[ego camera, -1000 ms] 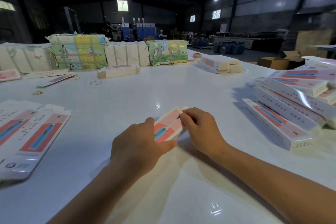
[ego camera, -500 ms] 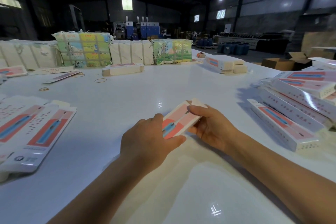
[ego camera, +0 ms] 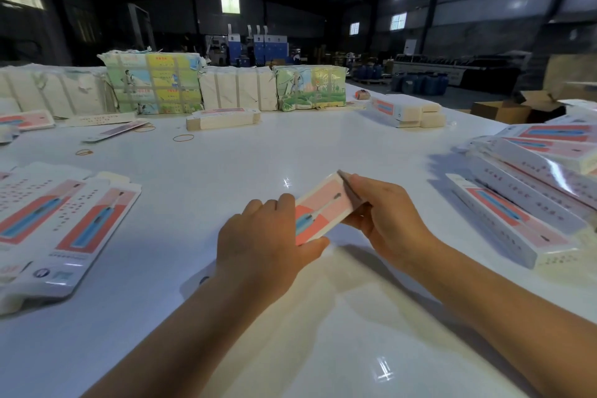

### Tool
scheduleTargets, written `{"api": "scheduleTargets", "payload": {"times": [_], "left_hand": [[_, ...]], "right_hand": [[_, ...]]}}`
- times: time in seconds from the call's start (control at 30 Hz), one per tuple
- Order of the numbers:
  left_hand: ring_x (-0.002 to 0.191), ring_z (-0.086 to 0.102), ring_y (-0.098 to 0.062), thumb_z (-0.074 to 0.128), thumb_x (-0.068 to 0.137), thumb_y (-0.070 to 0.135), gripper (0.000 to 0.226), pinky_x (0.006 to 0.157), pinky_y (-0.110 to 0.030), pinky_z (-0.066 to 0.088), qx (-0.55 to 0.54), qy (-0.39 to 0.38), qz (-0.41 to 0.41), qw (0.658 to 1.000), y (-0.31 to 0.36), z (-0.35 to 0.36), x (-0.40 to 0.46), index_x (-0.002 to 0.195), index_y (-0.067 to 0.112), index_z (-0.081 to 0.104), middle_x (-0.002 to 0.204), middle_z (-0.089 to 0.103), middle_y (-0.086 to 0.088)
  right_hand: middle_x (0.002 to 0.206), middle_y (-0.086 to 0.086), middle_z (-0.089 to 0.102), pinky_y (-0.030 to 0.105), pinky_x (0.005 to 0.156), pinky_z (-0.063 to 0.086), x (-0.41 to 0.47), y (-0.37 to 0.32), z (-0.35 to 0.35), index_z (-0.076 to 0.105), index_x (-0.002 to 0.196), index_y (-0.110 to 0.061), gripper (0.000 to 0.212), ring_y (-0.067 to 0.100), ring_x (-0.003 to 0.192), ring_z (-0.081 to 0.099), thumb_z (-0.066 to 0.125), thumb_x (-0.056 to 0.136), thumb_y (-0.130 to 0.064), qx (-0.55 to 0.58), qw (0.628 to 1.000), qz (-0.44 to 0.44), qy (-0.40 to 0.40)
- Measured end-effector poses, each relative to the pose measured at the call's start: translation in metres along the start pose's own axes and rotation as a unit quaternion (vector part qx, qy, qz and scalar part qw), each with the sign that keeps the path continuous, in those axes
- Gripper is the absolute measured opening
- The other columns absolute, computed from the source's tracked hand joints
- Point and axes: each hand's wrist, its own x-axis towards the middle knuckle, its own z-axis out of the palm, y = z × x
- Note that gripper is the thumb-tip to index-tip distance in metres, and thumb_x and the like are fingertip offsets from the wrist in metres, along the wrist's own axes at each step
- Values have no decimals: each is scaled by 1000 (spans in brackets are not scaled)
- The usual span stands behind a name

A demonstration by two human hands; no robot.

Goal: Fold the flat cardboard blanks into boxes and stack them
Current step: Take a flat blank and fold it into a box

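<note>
Both hands grip one box (ego camera: 319, 208) above the worktop (ego camera: 226, 171). Left hand (ego camera: 265, 242) holds its near end; right hand (ego camera: 384, 220) pinches the far flap.

Wide open run of glossy white tabletop (ego camera: 226, 168) straight ahead, hemmed on the left by the flat pink-and-white printed cardboard blanks (ego camera: 64, 223), on the right by the heap of folded white-and-pink boxes (ego camera: 529, 203).

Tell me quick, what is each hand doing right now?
Left hand: fingers curled round the near end of the box.
Right hand: fingers grip the far end of the same box, at its end flap.
</note>
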Motion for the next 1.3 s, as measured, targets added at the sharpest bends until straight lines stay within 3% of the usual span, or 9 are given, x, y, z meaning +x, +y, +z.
{"api": "scheduleTargets", "payload": {"times": [0.2, 0.33, 0.43, 0.5, 0.63, 0.9, 1.03, 1.17, 1.3], "left_hand": [[81, 44, -6, 37, 75, 79, 68, 62, -17, 33, 23, 25, 26, 999, -2, 2, -2, 122, 30, 38, 110, 57, 11], [82, 56, -10, 44, 73, 75, 70, 60, -19, 36, 0, 32, 38, 999, -1, -2, -2, 121, 24, 47, 106, 62, 6], [60, 61, -19, 64, 64, 65, 66, 49, -22, 40, -12, 39, 69, 997, -1, -5, -3, 102, 10, 64, 82, 69, -5], [68, 60, -18, 64, 67, 66, 68, 54, -23, 39, -3, 25, 64, 998, -1, -5, -3, 109, 13, 61, 90, 68, -4], [81, 50, -11, 47, 74, 73, 72, 63, -19, 34, 6, 38, 46, 998, -5, -1, -3, 124, 23, 47, 109, 62, 4], [78, 38, -12, 45, 81, 70, 59, 66, -23, 37, 44, 17, 26, 999, 4, 2, -2, 118, 24, 40, 102, 55, 6], [81, 39, -8, 42, 79, 74, 64, 64, -21, 34, 23, -19, 3, 1000, 6, 0, 1, 123, 27, 37, 108, 54, 9], [80, 46, -12, 43, 79, 74, 63, 64, -25, 40, -41, -33, -65, 996, 5, -3, 5, 118, 25, 42, 90, 44, 8], [83, 51, -14, 44, 78, 74, 58, 68, -27, 46, -60, -47, -74, 994, 3, -5, 3, 111, 26, 43, 90, 45, 9]], "right_hand": [[78, 10, 73, 26, 63, 57, 2, -2, -5, 74, 83, -8, 29, 21, 74, 71, 48, 96, -6, 45, 999, 15, 6], [75, 8, 74, 24, 63, 56, 0, -1, -6, 78, 74, -18, 38, 20, 73, 72, 49, 95, -5, 17, 1000, -10, 0], [73, -2, 74, 21, 62, 55, -5, -2, -5, 77, 65, -33, 56, 13, 73, 71, 42, 95, -2, -20, 999, -46, -9], [71, -10, 73, 17, 60, 54, -6, -2, -5, 76, 62, -35, 62, 8, 71, 70, 38, 95, 1, -52, 996, -68, -3], [72, -11, 73, 19, 59, 54, -9, 0, -5, 70, 69, -11, 40, 12, 72, 70, 39, 91, 2, -107, 990, -90, 7], [62, 4, 58, 16, 52, 33, -14, 11, -7, 66, 80, -12, 27, 11, 54, 41, 45, 96, -8, -329, 916, -227, 46], [68, -10, 66, 21, 61, 47, -13, 8, -4, 68, 87, -24, 27, 15, 67, 58, 46, 97, -12, -294, 935, -196, 44], [90, -10, 71, 33, 82, 55, -7, 6, -3, 69, 97, -21, 10, 11, 86, 65, 61, 90, -20, -216, 963, -139, 79], [78, 3, 64, 34, 69, 53, -5, 7, -5, 63, 81, -10, 12, 11, 69, 56, 66, 86, -20, -234, 958, -124, 108]]}}
